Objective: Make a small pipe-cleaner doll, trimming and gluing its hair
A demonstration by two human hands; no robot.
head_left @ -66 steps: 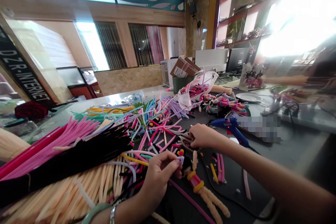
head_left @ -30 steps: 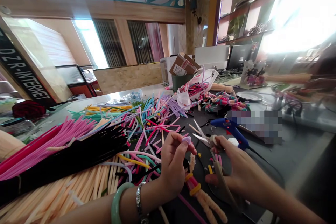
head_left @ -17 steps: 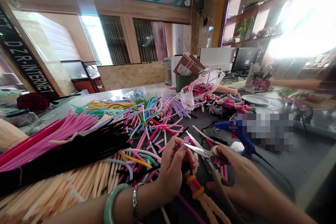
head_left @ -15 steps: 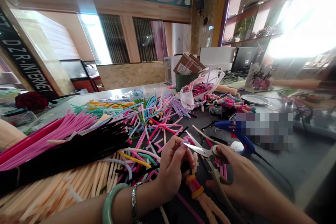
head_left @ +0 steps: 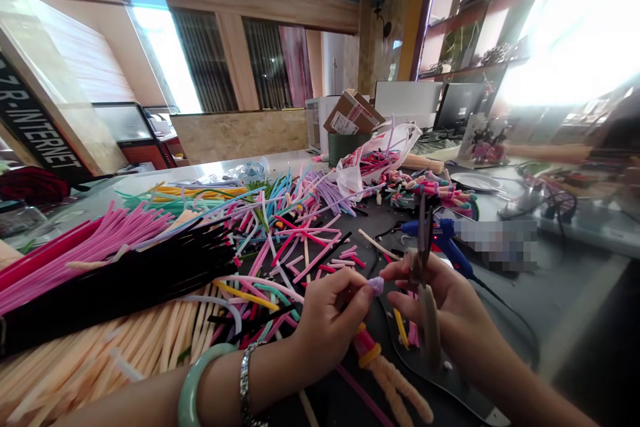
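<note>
Near the centre of the frame, a small lilac piece (head_left: 377, 285) was pinched between the fingers of the left hand (head_left: 327, 313) — just to its right, scissors (head_left: 430, 321) were held blades-up in the fingers of the right hand (head_left: 453, 293). At lower centre, a doll (head_left: 369, 349) was seen on the dark counter (head_left: 526, 295) — partly hidden

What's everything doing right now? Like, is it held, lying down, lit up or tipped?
Purple piece: pinched in the left grip
Scissors: held in the right grip, blades pointing up
Doll: lying down, upper part hidden
Blue glue gun: lying down, red light showing
Black stems: bundled, lying down
Cardboard box: tilted, at the top of the green bin
</note>
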